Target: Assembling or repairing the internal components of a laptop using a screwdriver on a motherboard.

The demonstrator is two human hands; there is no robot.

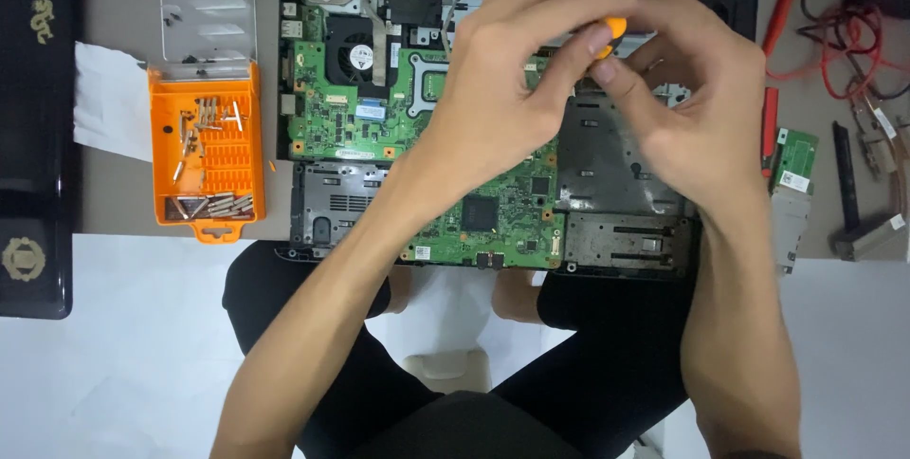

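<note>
Screwdriver [614,30], of which only an orange cap shows, sits pinched between the fingertips of both hands above the upper middle of an opened laptop base [626,231]; its shaft and tip are hidden behind the fingers, so where it meets the machine cannot be told. The left hand [507,70] is curled, thumb and forefinger closed on the orange cap from the left, the other fingers arched over the top. The right hand [687,108] is likewise closed, its thumb and fingers meeting the same cap from the right and just below. Under the hands lies the green circuit board [498,212], bare and face up in the dark chassis, with a round cooling fan [358,56] set at its upper left. Left of the laptop (well apart from either hand) stands an orange bit case [207,151] with its clear lid [207,4] folded back, metal bits lying loose in its tray. To the right rest a small green card [794,160], a red-handled tool [785,4] and a tangle of red wires [853,42]. The person's legs in dark trousers [607,355] show below.
</note>
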